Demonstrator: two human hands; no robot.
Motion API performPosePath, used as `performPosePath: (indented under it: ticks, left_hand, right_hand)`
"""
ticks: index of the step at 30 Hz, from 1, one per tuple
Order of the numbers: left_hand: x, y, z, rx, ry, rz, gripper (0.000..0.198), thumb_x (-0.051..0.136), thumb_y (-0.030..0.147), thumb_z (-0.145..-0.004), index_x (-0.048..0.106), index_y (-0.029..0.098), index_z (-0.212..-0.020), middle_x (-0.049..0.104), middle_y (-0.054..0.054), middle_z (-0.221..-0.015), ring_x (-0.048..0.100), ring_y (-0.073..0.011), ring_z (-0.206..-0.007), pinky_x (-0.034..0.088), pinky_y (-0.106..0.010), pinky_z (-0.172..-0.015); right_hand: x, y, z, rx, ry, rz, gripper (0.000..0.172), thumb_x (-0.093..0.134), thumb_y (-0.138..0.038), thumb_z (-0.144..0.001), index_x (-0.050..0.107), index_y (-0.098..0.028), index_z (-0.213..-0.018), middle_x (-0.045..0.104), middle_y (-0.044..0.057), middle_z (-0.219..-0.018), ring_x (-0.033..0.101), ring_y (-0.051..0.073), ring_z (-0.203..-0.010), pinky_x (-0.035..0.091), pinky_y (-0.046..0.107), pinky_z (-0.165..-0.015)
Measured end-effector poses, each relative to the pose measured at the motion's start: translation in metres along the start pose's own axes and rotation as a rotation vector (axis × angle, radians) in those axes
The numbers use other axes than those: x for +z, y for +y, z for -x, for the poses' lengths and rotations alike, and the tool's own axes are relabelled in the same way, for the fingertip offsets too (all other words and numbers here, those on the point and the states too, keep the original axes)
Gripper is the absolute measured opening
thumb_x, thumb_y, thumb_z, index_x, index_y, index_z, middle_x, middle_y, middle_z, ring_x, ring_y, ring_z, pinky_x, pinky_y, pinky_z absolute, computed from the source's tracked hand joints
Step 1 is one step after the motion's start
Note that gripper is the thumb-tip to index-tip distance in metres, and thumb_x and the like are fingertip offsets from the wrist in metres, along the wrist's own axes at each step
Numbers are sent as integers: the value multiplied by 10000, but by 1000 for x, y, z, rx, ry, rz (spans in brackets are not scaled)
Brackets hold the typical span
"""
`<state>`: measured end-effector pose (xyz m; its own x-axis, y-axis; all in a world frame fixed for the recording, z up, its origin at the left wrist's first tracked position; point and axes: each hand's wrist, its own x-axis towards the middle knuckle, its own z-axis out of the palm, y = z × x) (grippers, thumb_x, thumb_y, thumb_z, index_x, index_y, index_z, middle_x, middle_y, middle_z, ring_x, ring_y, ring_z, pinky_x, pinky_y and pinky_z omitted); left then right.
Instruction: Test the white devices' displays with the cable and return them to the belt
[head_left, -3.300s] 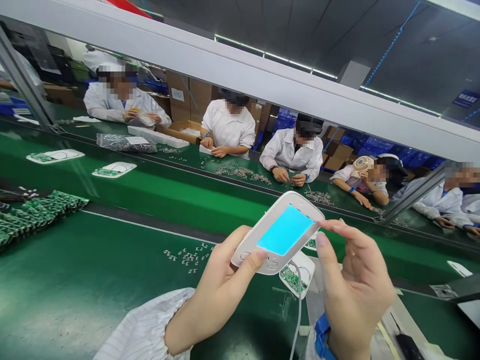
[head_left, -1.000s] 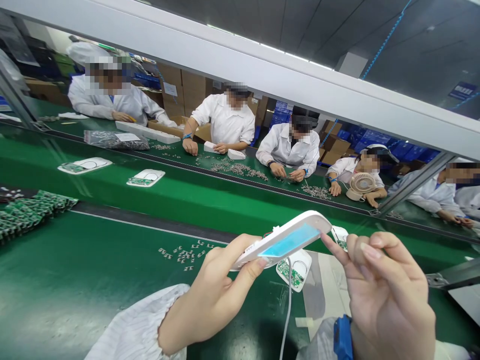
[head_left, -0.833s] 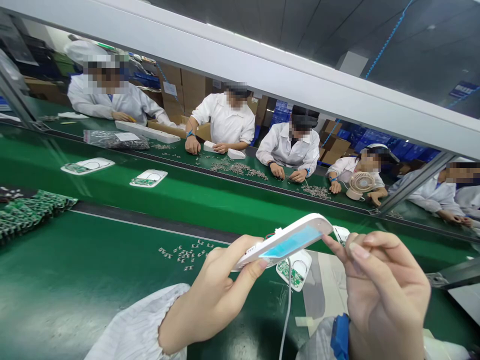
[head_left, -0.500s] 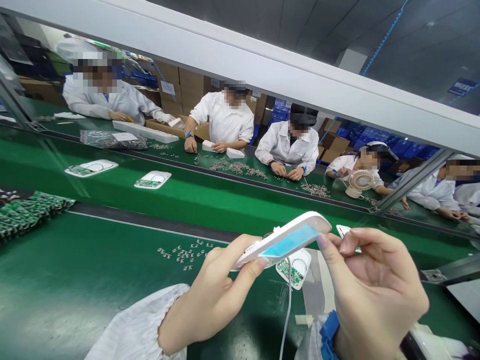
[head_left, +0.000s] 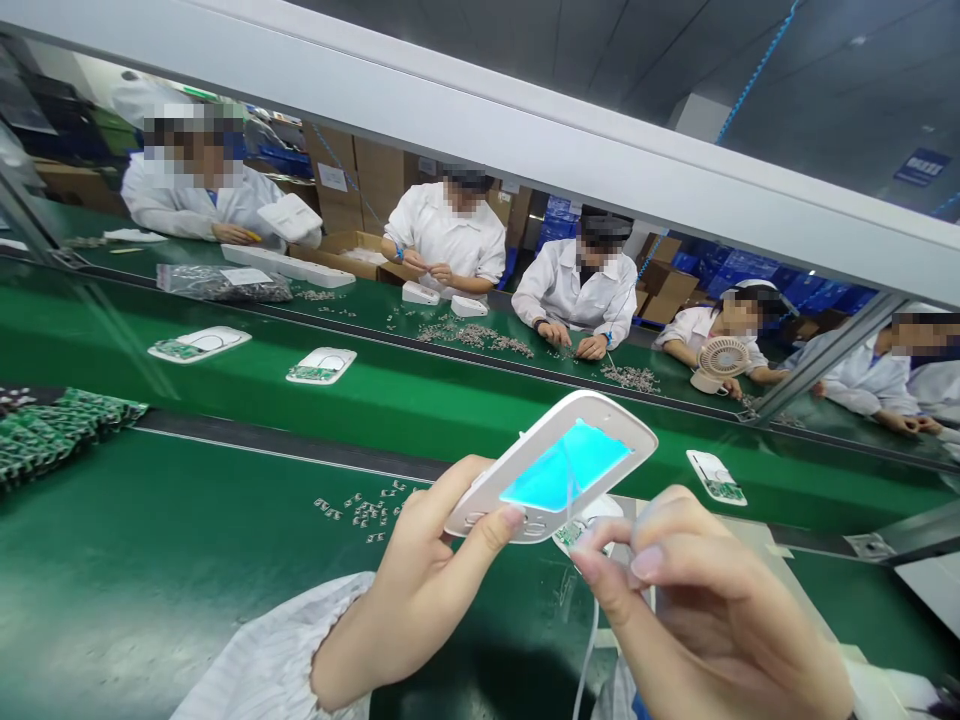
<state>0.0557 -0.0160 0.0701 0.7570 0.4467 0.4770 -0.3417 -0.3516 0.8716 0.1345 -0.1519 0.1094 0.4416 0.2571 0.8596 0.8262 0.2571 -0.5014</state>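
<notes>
My left hand grips a white handheld device housing by its lower left end, thumb on the front face. The bright blue screen of the device faces me, tilted. A clear protective film runs from the screen down to my right hand, whose thumb and forefinger are pinched on its end. Behind the device, partly hidden, another white housing with a green circuit board lies on the green bench. A white cable hangs down below it.
Small metal clips lie on the green bench. Stacked green circuit boards are at left. White housings lie on the green conveyor. Several co-workers in white coats sit beyond. A metal post stands at right.
The device has turned so its screen faces me more. My right hand has moved left and down from its right edge, drawing the film off the screen. Housings on the conveyor have shifted right.
</notes>
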Motion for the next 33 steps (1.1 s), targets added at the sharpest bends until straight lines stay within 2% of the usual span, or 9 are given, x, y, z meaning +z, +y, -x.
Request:
performPosePath:
  ticks: [4,7,11,14,21,25,30,33]
  left_hand:
    - [-1,1,1,-32,-53,3,94,505,225,-956,574,287,-944,552,89,-753,474,-59,-652,354,-131,-575]
    - [-1,3,0,-92,-124,-16,95,507,277,-952,563,247,-881,484,66,-715,420,-78,-623,324,-165,-524]
    - [-1,5,-4,-178,-223,17,164,516,338,-941,558,213,-844,435,56,-684,377,-86,-599,296,-193,-507]
    - [-1,5,-7,-264,-288,83,204,517,365,-937,553,192,-834,439,50,-692,394,-91,-622,318,-195,-538]
    - [-2,2,-10,-375,-320,206,227,547,391,-915,551,178,-838,459,39,-735,425,-98,-663,355,-186,-572]
    - [-1,2,-11,-398,-323,244,221,561,389,-907,565,173,-862,490,32,-753,455,-101,-683,377,-181,-587]
    - [-1,3,-11,-412,-335,272,211,569,385,-905,583,176,-879,515,34,-761,483,-94,-690,397,-166,-593]
    - [-2,1,-12,-399,-299,250,207,585,383,-895,602,177,-895,562,24,-776,520,-103,-699,414,-172,-599]
  right_hand:
    - [-6,0,2,57,-25,-69,292,719,57,-662,615,-197,-761,593,-42,-685,612,128,-614,506,292,-562]
    - [-10,4,2,160,-36,-186,295,733,51,-659,612,-203,-745,571,-43,-695,614,121,-639,545,266,-576]
    - [-11,13,-2,332,72,-266,274,742,17,-679,575,-200,-679,531,-44,-688,570,96,-652,571,229,-618]
    - [-9,18,-4,396,124,-271,274,756,0,-676,565,-195,-668,498,-47,-691,518,80,-640,579,227,-656]
    - [-6,22,-6,415,153,-261,273,766,-26,-677,550,-190,-641,492,-48,-688,547,84,-631,560,219,-625]
    - [-6,25,-7,421,157,-271,273,765,-29,-683,546,-187,-642,492,-52,-683,595,89,-653,537,193,-594]
    - [-6,24,-6,426,162,-267,276,764,-35,-690,542,-192,-644,487,-49,-685,592,92,-647,533,196,-583]
    - [-11,24,-7,432,131,-218,255,766,-55,-689,558,-197,-648,495,-39,-696,586,111,-661,543,233,-608]
